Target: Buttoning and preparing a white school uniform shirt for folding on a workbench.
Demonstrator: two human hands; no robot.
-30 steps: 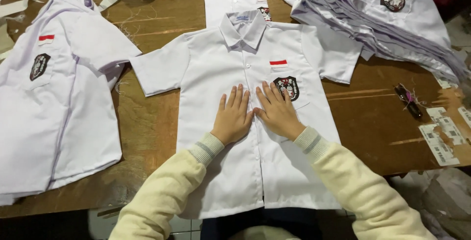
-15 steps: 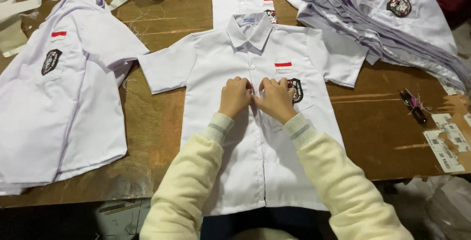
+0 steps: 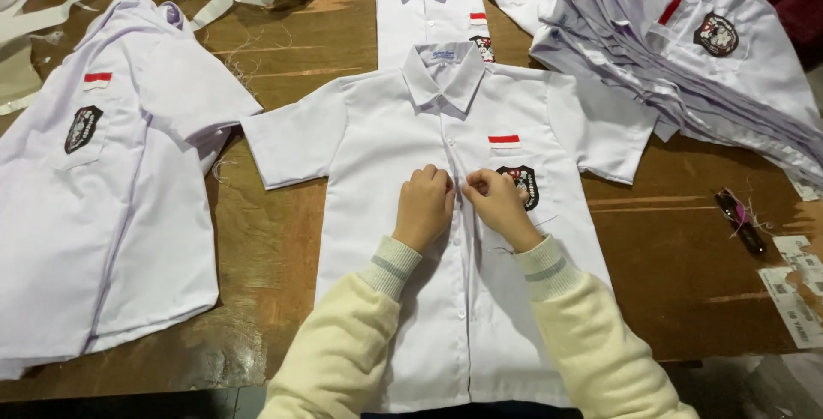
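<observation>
Wooden table [image 3: 291, 239]: red-striped, badged shirt [image 3: 386, 136] under hands.

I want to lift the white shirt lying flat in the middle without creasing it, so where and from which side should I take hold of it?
Probably at the two shoulder seams beside the collar of the white shirt, coming from the far edge. It lies flat, front up, sleeves spread; the left hand and right hand occupy the button placket, while the shoulders are free, and a grip there should let it hang straight.

- White short-sleeved shirt [image 3: 386, 153]: lies flat, front up, sleeves spread, collar away from the viewer, on wooden table [image 3: 274, 239].
- Chest pocket: striped tag, dark badge.
</observation>
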